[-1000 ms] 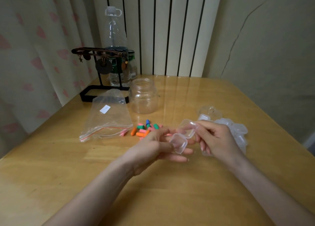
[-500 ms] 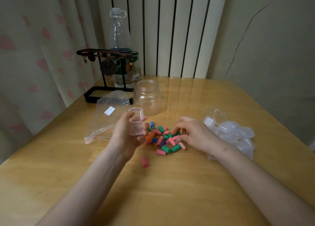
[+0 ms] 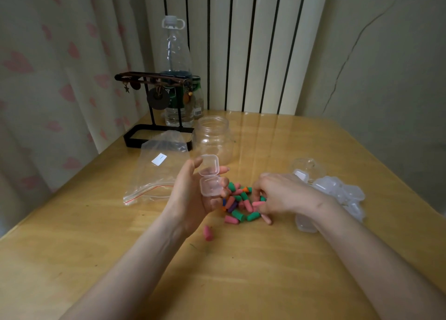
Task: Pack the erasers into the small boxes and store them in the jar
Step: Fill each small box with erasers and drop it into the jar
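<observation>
My left hand (image 3: 193, 199) holds a small clear hinged box (image 3: 209, 179), its lid flipped up, above the table. Just right of it lies a pile of pink, green, orange and purple erasers (image 3: 241, 205). My right hand (image 3: 280, 195) rests on that pile with its fingertips pinched on a pink eraser (image 3: 257, 203). One pink eraser (image 3: 208, 233) lies apart, nearer me. The clear open jar (image 3: 213, 139) stands behind the pile. A heap of clear small boxes (image 3: 337, 194) sits to the right, partly behind my right wrist.
A flat zip bag (image 3: 156, 172) lies at the left of the wooden table (image 3: 241, 271). Behind the jar stand a black jewellery stand (image 3: 154, 117) and a tall plastic bottle (image 3: 175, 61). A clear jar lid (image 3: 307, 165) lies by the box heap.
The two hands, first together on the box, have parted. My left hand now holds the opened box alone, and my right hand has gone down into the erasers.
</observation>
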`<state>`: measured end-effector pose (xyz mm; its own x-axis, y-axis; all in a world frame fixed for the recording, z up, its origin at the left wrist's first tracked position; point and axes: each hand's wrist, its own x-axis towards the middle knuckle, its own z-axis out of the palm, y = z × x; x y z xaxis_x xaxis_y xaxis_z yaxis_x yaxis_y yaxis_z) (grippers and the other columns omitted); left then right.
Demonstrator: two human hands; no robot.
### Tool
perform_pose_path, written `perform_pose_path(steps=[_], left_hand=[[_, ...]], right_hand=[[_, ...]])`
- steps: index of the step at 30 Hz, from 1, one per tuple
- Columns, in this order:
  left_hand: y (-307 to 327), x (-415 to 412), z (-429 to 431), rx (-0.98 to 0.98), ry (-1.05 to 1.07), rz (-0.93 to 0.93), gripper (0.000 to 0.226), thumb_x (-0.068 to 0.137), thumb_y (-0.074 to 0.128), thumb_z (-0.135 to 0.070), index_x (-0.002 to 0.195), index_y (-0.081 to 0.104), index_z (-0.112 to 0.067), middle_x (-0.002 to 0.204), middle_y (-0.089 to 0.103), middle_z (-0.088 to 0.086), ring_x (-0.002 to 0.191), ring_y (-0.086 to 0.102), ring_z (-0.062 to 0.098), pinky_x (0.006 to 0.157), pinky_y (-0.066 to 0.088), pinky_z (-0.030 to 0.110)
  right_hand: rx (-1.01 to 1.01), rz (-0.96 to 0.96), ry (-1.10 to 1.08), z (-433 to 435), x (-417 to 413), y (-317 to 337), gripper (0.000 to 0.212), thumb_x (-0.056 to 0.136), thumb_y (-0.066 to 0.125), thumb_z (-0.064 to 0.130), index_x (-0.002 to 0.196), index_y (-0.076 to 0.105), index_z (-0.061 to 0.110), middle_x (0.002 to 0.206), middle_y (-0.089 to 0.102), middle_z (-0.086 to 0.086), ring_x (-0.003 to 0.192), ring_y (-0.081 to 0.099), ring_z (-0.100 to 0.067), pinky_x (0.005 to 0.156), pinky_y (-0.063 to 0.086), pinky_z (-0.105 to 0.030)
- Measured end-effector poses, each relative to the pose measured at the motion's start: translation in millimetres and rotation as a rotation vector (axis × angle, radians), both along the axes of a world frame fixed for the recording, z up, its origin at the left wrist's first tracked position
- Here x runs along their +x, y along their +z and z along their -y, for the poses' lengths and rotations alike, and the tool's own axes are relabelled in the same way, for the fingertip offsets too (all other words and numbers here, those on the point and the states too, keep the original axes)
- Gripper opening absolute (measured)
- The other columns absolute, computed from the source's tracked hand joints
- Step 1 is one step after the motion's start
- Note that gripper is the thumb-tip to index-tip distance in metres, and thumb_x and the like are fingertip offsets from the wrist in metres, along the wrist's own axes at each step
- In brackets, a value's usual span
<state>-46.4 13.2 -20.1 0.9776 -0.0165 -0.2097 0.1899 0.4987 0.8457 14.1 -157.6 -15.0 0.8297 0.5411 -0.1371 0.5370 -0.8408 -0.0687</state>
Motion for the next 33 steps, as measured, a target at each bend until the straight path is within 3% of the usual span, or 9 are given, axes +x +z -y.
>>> perform_pose_path(steps=[5,7,9,11,17,20,22,26,33], left_hand=[[-3,-1,6,-0.147,-0.019,0.033,0.056,0.095,0.030,-0.050,0.107,0.055,-0.001,0.074,0.050,0.011,0.051,0.054,0.017,0.040,0.041,0.019],[-7,0,8,-0.117,0.028,0.052,0.060,0.096,0.029,-0.056,0.107,0.056,-0.003,0.076,0.054,0.011,0.053,0.060,0.017,0.044,0.045,0.022],[-12,3,13,-0.065,0.071,0.069,0.062,0.096,0.026,-0.057,0.107,0.057,-0.005,0.086,0.060,0.013,0.064,0.065,0.018,0.055,0.048,0.025],[-15,2,19,-0.051,0.056,0.111,0.066,0.095,0.021,-0.060,0.116,0.052,-0.006,0.100,0.064,0.016,0.084,0.065,0.022,0.070,0.052,0.031],[-18,2,29,-0.052,-0.059,0.183,0.060,0.092,0.018,-0.062,0.129,0.042,-0.022,0.096,0.073,0.012,0.092,0.067,0.034,0.102,0.041,0.050],[-20,3,26,-0.069,-0.097,0.164,0.056,0.095,0.024,-0.058,0.133,0.040,-0.020,0.098,0.071,0.014,0.090,0.062,0.033,0.105,0.036,0.053],[-16,0,28,-0.140,-0.096,0.149,0.050,0.098,0.027,-0.050,0.129,0.039,-0.014,0.094,0.072,0.016,0.082,0.066,0.029,0.100,0.044,0.046],[-12,-3,32,-0.290,-0.121,0.144,0.041,0.101,0.029,-0.036,0.128,0.038,-0.006,0.087,0.072,0.017,0.079,0.071,0.023,0.076,0.059,0.035],[-10,-4,31,-0.335,-0.182,0.157,0.028,0.096,0.032,-0.015,0.120,0.040,-0.005,0.089,0.070,0.013,0.075,0.065,0.023,0.069,0.060,0.037]], right_hand=[[0.070,0.115,-0.039,4,-6,8,0.015,0.070,0.072,0.028,0.082,0.064,0.027,0.078,0.044,0.012,0.079,0.052,-0.013,0.052,0.027,-0.021],[0.396,0.122,-0.116,8,-12,22,0.008,0.077,0.071,0.032,0.079,0.065,0.026,0.071,0.045,0.013,0.069,0.049,-0.006,0.051,0.028,-0.018],[0.854,-0.105,-0.156,4,-26,37,0.009,0.078,0.074,0.027,0.077,0.069,0.019,0.064,0.053,0.013,0.055,0.047,0.003,0.049,0.033,-0.010],[1.024,-0.330,-0.186,-9,-41,42,0.006,0.078,0.074,0.020,0.076,0.071,0.015,0.062,0.062,0.009,0.049,0.052,0.006,0.043,0.036,-0.009],[1.009,-0.314,-0.359,-26,-44,18,0.012,0.073,0.072,0.021,0.063,0.067,0.016,0.053,0.065,-0.005,0.043,0.059,-0.017,0.030,0.035,-0.018],[0.952,-0.229,-0.371,-25,-41,17,0.012,0.066,0.075,0.034,0.065,0.071,0.023,0.053,0.066,-0.004,0.053,0.067,-0.033,0.041,0.052,-0.047],[0.921,-0.176,-0.355,-24,-42,18,0.012,0.069,0.080,0.032,0.064,0.071,0.024,0.054,0.066,0.000,0.054,0.068,-0.033,0.046,0.053,-0.054],[0.847,0.001,-0.367,-23,-43,19,0.022,0.069,0.083,0.029,0.058,0.064,0.027,0.060,0.068,0.005,0.054,0.068,-0.019,0.060,0.056,-0.039],[0.808,0.076,-0.373,-22,-40,16,0.026,0.073,0.078,0.028,0.058,0.060,0.018,0.057,0.067,0.001,0.058,0.068,-0.019,0.059,0.056,-0.039]])
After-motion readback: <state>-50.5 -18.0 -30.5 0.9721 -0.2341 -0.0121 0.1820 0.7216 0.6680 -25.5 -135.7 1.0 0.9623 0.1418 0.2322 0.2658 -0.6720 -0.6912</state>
